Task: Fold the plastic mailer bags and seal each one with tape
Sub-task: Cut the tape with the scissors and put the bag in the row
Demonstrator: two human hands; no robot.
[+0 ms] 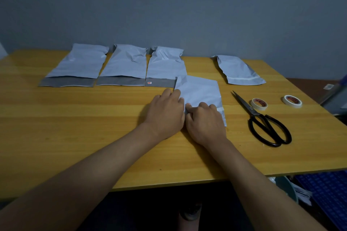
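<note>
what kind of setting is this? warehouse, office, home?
Probably a small home or back-room packing spot, not a warehouse. One wooden table against a bare grey wall, a few grey mailer bags laid out by hand, plus household scissors and two small tape rolls.

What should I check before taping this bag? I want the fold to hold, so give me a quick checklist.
1. Both hands on the folded mailer: left hand and right hand on its near edge: ok.
2. Tape rolls in reach: nearer roll, farther roll: ok.
3. Scissors beside the mailer: ok.
4. Tape strip already cut: cannot tell.
5. Fold fully flat: cannot tell.
</note>
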